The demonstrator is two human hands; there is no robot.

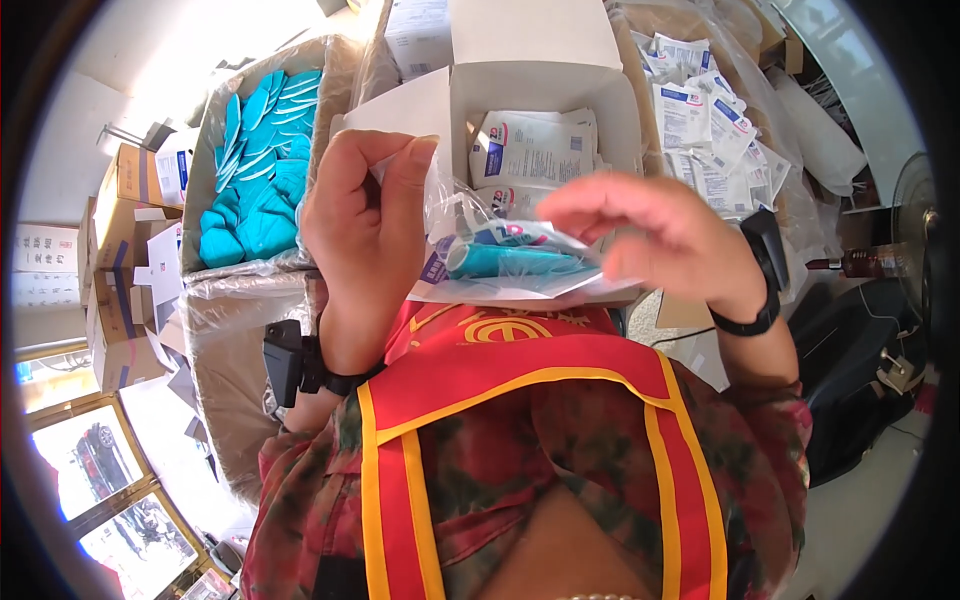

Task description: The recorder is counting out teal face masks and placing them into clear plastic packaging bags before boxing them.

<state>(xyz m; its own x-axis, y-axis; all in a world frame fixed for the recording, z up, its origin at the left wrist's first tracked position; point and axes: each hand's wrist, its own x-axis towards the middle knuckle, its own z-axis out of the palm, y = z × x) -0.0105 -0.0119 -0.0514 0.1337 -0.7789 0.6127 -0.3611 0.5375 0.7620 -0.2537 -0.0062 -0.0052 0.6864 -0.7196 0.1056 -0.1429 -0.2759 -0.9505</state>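
My left hand (368,215) is raised at the left side of an open white carton (540,90). Its thumb and forefinger are pinched together; what they hold, if anything, I cannot make out. My right hand (660,235), slightly smeared by motion, hovers over the carton's near right part, thumb and fingers apart. Below and between the hands lies a teal rolled piece (520,262) in clear film, against a white printed packet. Whether the right fingertips touch it I cannot tell. Farther back in the carton stand white printed packets (535,148).
Left of the carton, a plastic-lined box (325,110) holds many teal pieces (255,215). On the right, another lined box (640,130) holds loose white packets (705,125). Cardboard cartons (115,270) are stacked at far left. A black seat (850,380) stands at right.
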